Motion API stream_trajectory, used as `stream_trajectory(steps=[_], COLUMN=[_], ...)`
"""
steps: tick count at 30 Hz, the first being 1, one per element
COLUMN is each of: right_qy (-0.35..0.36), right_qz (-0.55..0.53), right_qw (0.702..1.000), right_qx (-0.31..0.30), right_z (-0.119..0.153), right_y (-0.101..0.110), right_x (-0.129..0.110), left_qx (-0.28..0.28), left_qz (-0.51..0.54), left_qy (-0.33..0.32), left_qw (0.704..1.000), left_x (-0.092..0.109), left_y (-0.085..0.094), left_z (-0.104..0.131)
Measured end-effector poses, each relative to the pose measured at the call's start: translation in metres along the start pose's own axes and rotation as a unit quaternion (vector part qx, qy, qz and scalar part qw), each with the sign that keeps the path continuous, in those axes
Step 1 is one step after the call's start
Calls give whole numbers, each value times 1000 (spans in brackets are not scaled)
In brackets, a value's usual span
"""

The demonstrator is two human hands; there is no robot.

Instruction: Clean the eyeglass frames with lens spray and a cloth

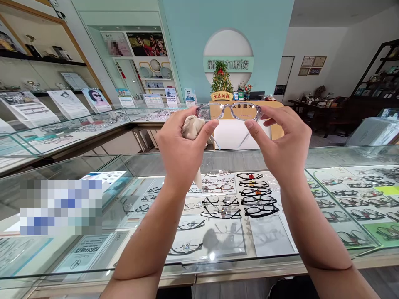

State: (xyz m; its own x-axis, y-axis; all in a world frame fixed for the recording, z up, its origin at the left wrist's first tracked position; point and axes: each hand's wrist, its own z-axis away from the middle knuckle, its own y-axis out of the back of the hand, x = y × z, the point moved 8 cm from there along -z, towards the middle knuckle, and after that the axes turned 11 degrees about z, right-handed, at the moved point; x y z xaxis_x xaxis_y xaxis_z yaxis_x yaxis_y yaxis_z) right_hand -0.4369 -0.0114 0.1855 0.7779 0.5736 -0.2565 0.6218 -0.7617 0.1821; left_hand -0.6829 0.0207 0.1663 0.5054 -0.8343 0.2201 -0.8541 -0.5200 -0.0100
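Observation:
A pair of eyeglasses (229, 111) with a clear frame is held up level above the glass display case, its temples pointing down and away. My left hand (183, 141) pinches the left end of the frame. Bunched in the same hand is a pale cleaning cloth (192, 127), with a corner hanging below the palm. The thumb and fingers of my right hand (285, 137) close on the frame's right end. Parts of both gripping fingers are hidden behind the lenses and the cloth.
Beneath my arms stands a glass display case (218, 265) with rows of eyeglasses (258, 193) inside. Another glass counter (102, 118) with upright cards runs along the left. A cash desk (276, 124) with a potted plant (220, 79) stands ahead.

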Motion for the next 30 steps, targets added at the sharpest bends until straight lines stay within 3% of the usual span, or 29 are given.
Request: stream_trajectory(steps=[9, 18, 23, 30], right_qy=[-5, -37, -38, -61], right_qz=[2, -22, 2, -17], right_qw=[1000, 999, 999, 995], right_qx=[4, -30, -29, -78], right_z=[2, 1, 0, -1], right_y=[3, -2, -1, -8], right_x=[-4, 2, 5, 16], left_qx=[-12, -15, -4, 11], left_qz=[39, 43, 36, 40], left_qy=[37, 42, 75, 52], left_qw=[998, 998, 997, 998], left_x=[-8, -12, -6, 3], left_y=[-3, -5, -5, 1], left_z=[1, 1, -1, -3])
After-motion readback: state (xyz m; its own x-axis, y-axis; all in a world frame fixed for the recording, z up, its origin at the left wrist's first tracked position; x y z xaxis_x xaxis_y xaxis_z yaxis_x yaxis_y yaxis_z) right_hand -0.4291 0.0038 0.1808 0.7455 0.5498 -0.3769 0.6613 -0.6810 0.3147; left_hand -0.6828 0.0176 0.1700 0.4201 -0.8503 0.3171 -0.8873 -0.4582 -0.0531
